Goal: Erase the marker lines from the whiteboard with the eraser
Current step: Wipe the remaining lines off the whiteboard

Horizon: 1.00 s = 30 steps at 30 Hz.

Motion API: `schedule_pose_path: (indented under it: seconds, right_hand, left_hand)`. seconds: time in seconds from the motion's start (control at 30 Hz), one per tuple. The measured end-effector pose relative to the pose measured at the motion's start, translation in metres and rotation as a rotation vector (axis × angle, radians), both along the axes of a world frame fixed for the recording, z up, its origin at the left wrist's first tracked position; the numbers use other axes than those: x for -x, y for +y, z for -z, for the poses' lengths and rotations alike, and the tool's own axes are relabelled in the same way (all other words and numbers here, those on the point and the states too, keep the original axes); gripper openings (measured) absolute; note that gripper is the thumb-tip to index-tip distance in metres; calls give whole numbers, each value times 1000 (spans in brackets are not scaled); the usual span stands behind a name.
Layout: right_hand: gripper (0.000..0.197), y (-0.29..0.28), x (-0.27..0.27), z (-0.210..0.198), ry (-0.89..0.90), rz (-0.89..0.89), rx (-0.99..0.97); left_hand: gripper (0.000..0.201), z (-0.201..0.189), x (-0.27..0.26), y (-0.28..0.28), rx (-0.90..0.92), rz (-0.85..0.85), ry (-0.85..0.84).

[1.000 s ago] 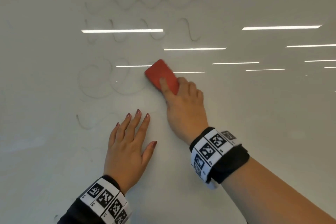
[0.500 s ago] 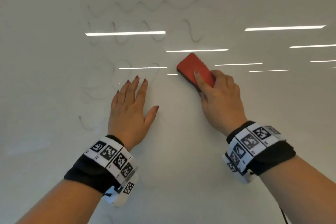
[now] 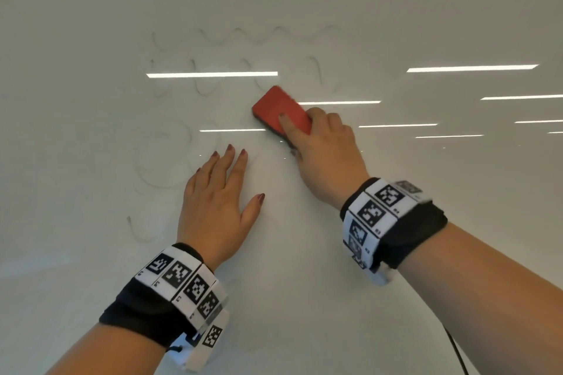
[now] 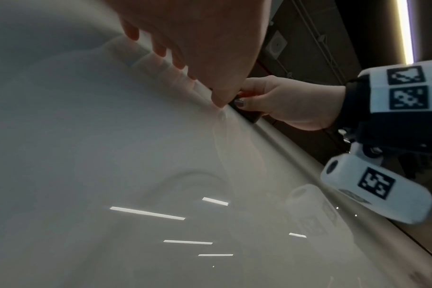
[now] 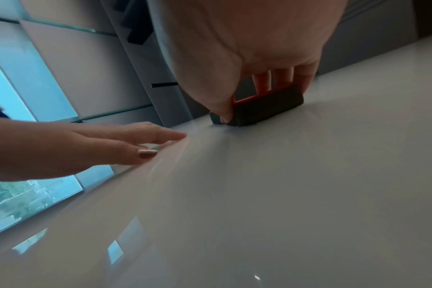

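Note:
The whiteboard (image 3: 396,253) fills the head view. Faint wavy marker lines (image 3: 243,35) run across its upper middle, with loops (image 3: 164,155) and a short curl at the left. My right hand (image 3: 323,149) grips the red eraser (image 3: 278,108), whose dark felt side (image 5: 269,106) is pressed flat on the board just below the wavy lines. Thumb and fingers pinch its two long sides. My left hand (image 3: 216,192) lies flat on the board with straight spread fingers, to the lower left of the eraser, holding nothing.
Ceiling lights reflect as bright bars (image 3: 213,74) on the glossy board. The board's edge (image 4: 296,155) shows in the left wrist view, with a dark room beyond. Windows (image 5: 17,120) appear past the board in the right wrist view.
The eraser swept right and then back left and slightly up toward the wavy lines. My left hand moved up the board and stayed flat. Lines near the middle look fainter.

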State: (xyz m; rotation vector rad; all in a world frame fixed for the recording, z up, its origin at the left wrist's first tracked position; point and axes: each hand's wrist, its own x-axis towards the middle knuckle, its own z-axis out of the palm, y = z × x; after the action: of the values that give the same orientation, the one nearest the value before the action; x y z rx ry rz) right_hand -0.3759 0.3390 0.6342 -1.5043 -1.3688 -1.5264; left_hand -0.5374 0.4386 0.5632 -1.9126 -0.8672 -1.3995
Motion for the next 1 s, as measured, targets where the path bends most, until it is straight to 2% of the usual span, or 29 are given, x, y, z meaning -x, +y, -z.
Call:
schedule_pose_path:
  seconds: [0.13,0.23,0.37,0.5,0.6,0.77,0.9,1.0]
  right_hand:
    - [48,-8,-11,11,-28,-114,35]
    - [48,-20,-34,5,35,-68,9]
    - [53,-38,-67,-25,209,15,-102]
    - [56,-29,-53,-43,268,78,-150]
    - [60,-12,-19,-41,217,26,-102]
    - [53,13,20,-2,30,-84,11]
    - [47,-1,3,5,14,-137,90]
    - [46,-16,-20,-4,76,-155,47]
  left_hand:
    - [72,0,-2,-3,10,3,-9]
    - [74,-3,1,-5,19,-8,13]
    - [75,-5,5,-6,26,-21,41]
    - [75,-5,4,-7,38,-25,51]
    - [75,-5,4,-8,39,-28,54]
    - [74,-9,6,-11,33,-51,54]
    - [77,-19,5,-15,38,-48,56]
    - [80,-31,4,-16,62,-54,61]
